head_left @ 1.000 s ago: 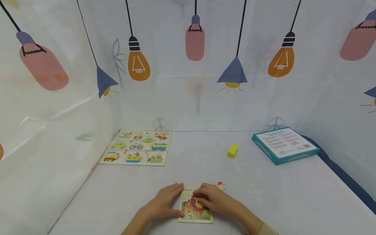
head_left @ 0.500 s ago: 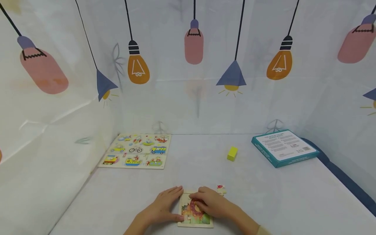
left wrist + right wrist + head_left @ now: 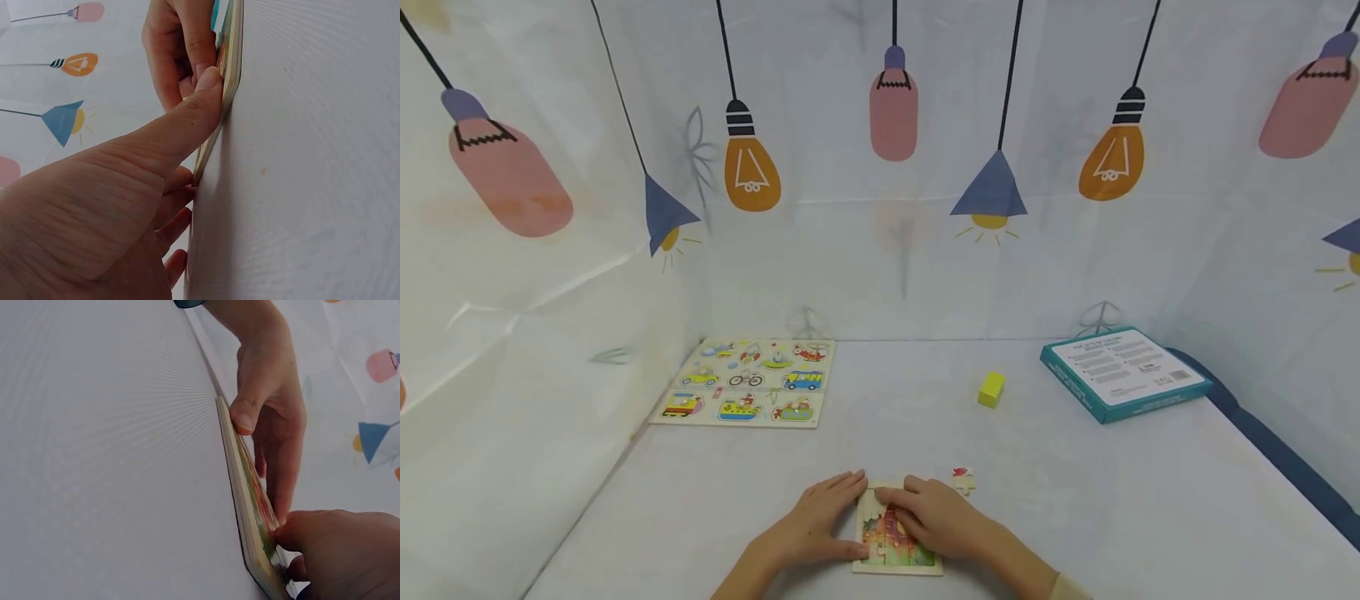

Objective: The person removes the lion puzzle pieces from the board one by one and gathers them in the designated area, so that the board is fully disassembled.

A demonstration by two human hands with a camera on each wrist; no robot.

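A small wooden jigsaw puzzle (image 3: 891, 572) with a colourful picture lies in its frame at the table's near side. Along the frame's left edge rests my left hand (image 3: 816, 521), thumb on the lower corner and fingers stretched to the upper one. My right hand (image 3: 951, 518) reaches over the puzzle from the right, index finger extended across its upper part and thumb touching the picture. Whether a piece is pinched under these fingertips is hidden. One loose jigsaw piece (image 3: 963, 479) with a red print lies just beyond the right hand. The wrist views show the frame (image 3: 240, 506) edge-on.
At the back left is a wooden vehicle puzzle board (image 3: 745, 387). A yellow block (image 3: 991, 389) stands at the centre right, and a teal-edged box (image 3: 1123, 375) lies at the back right. A lamp-printed white sheet (image 3: 850, 250) encloses the table.
My right hand has shifted slightly left over the puzzle, its index finger now stretched further out. More of the loose piece shows. The left hand keeps its place on the frame.
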